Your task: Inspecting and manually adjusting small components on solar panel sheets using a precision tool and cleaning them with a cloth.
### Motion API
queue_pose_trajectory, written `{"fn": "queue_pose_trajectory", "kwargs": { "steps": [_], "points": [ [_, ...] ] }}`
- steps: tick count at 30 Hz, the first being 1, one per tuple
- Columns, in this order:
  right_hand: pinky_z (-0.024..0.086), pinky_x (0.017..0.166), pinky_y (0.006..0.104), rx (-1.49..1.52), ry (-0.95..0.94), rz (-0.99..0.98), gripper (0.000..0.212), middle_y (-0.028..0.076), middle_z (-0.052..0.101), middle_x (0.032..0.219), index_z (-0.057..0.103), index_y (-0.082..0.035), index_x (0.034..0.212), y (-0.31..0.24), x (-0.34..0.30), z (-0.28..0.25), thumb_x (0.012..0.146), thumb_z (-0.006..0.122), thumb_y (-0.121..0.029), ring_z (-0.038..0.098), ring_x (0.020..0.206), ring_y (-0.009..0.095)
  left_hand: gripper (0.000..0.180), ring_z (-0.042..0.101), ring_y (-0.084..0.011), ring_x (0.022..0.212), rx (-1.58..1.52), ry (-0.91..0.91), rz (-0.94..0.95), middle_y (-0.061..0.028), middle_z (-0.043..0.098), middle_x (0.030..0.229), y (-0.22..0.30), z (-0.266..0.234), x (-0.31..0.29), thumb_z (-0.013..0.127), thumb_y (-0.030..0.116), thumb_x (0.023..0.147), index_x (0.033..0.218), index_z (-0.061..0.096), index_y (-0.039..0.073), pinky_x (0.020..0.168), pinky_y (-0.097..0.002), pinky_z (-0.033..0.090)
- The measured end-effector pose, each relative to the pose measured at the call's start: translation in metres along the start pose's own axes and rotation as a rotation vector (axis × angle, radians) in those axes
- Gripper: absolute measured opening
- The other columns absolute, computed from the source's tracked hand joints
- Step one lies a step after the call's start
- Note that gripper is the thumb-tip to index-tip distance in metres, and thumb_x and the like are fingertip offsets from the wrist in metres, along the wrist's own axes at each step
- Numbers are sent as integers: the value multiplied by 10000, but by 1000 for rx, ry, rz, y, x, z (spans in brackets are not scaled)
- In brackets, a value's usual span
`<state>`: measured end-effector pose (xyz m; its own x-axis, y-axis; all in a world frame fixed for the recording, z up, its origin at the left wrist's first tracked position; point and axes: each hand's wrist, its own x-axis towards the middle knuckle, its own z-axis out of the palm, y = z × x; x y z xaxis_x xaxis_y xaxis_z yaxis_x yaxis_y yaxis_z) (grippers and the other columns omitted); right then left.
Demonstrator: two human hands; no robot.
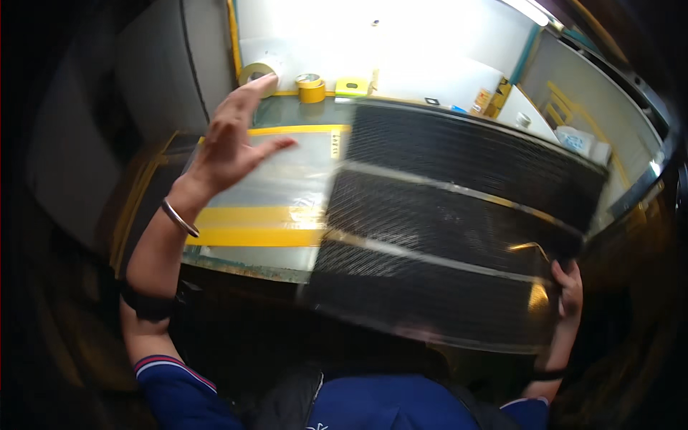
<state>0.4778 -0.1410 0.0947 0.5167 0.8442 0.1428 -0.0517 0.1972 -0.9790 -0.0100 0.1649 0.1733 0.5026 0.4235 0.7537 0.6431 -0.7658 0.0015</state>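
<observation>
Black woven sheet gripped at corner by your right hand; left hand lifted, fingers spread, empty. Sheet half across tabletop; smoothing left.

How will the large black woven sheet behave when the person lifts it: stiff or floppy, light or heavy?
The black woven sheet probably flexes rather than flops: it spans wide, only gently curved. It seems light, since the right hand grips just one edge while the left hand is open, off it. Its glossy surface may be slippery.
</observation>
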Motion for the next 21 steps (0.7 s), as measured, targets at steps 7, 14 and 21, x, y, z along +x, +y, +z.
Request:
{"fn": "queue_pose_trajectory", "kwargs": {
  "steps": [7,14,21],
  "points": [
    [467,780,259,-203,-637,136,340,53,628,1003,574,28,1121,-14,40,141,815,673,-83,574,866,109,347,589,-166,751,-491,-753,-41,-103,638,824,52,-25,40,773,166,706,948,621,-32,703,-313,482],
    [475,891,304,-38,-658,-329,731,199,586,1166,336,10,1362,-27,57,174,777,733,-175,594,1007,202,112,570,-84,668,-944,-324,-587,-41,644,812,-5,-64,-27,605,19,824,902,614,-60,612,-228,475],
    [468,885,282,-248,-272,-338,325,73,607,1084,571,-16,1135,14,27,172,818,642,-4,575,975,145,56,587,-88,769,-1159,302,-1115,2,628,862,-42,-44,-135,608,126,879,904,606,75,730,-255,503]
  ]
}}
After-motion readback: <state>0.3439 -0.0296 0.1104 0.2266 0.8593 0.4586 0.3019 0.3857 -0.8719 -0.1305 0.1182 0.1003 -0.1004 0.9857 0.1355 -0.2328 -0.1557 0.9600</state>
